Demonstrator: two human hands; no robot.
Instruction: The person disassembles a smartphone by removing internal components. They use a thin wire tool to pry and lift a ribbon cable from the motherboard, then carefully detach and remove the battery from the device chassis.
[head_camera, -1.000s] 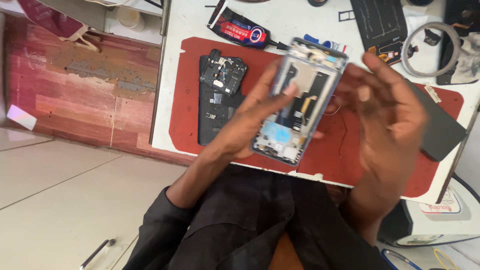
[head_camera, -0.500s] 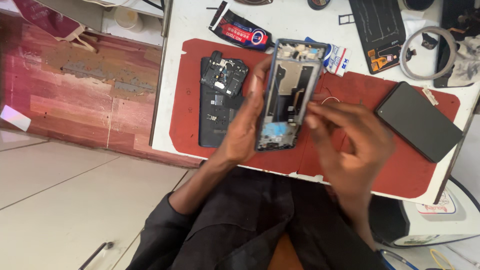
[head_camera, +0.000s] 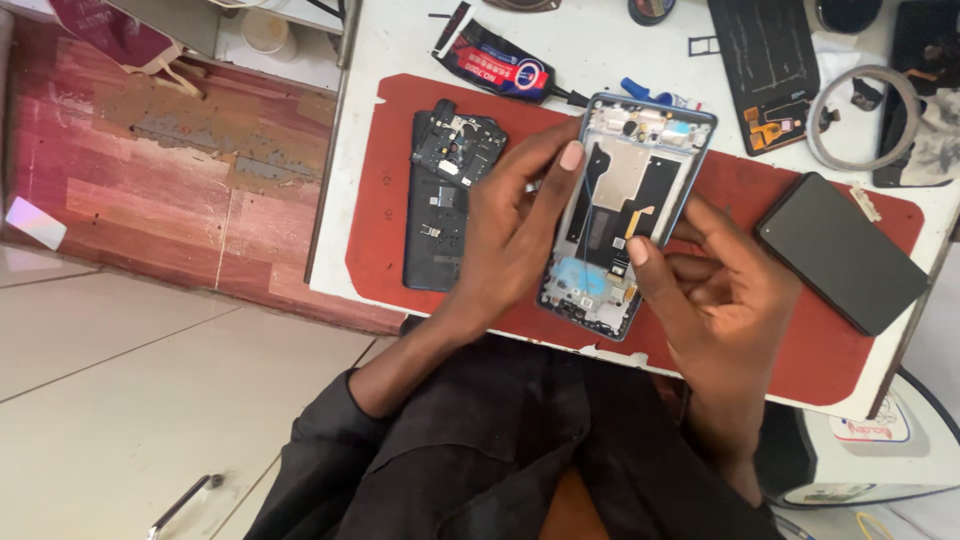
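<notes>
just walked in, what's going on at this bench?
A person seated at a white table holds an opened phone frame in both hands above a red work mat. The left hand grips its left edge, and the right hand holds the right edge with a thumb on the exposed inside. On the mat to the left lies a dark back cover with parts; to the right lies a dark flat phone-sized slab. A glue tube sits behind.

Left of the left hand's grip (head_camera: 515, 235), a black back cover (head_camera: 445, 200) blocks the red mat (head_camera: 370, 200). Right of the right hand's grip (head_camera: 715, 290), bare mat lies open up to 1 dark phone (head_camera: 840, 250). Beyond, a glue tube (head_camera: 505, 65) crowds the surface (head_camera: 610, 40).
</notes>
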